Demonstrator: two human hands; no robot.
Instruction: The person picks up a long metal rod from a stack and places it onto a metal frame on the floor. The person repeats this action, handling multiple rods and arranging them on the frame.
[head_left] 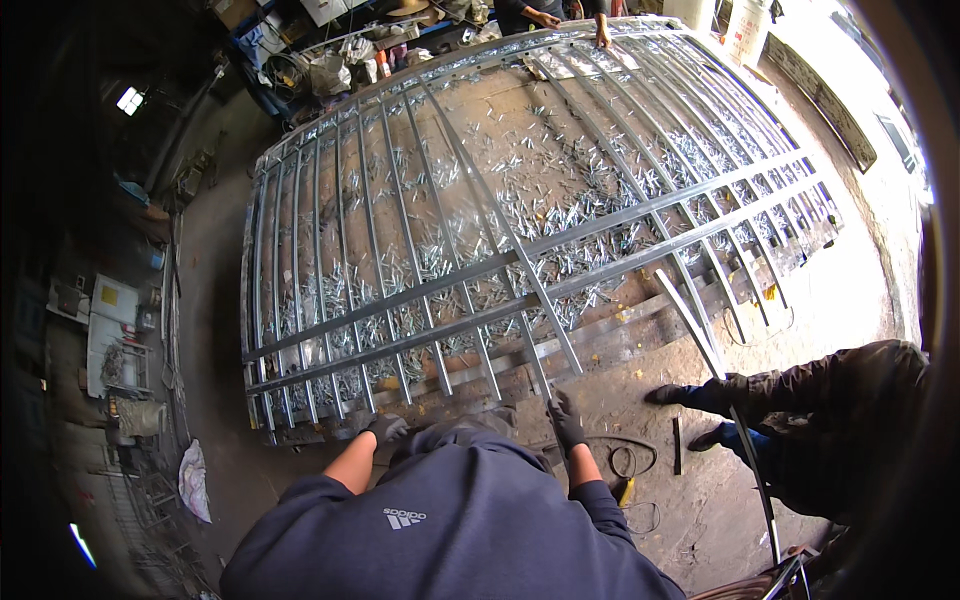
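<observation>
A wide grate-like frame of grey metal tubes lies over a low work table in front of me. Long uprights run away from me, with two crosswise rails near my side. My right hand, in a dark glove, is closed around the near end of a metal tube that sticks out past the rails. Farther left, my left hand, also gloved, is beside the near ends of the uprights. Its fingers look stretched out, with nothing visible in them. Many short shiny metal pieces are strewn between and under the tubes.
At the far edge, another person's hands are over the frame. A person in dark clothes stands at the right, beside a long leaning strip. A cable lies on the floor near my right arm. White buckets stand far right.
</observation>
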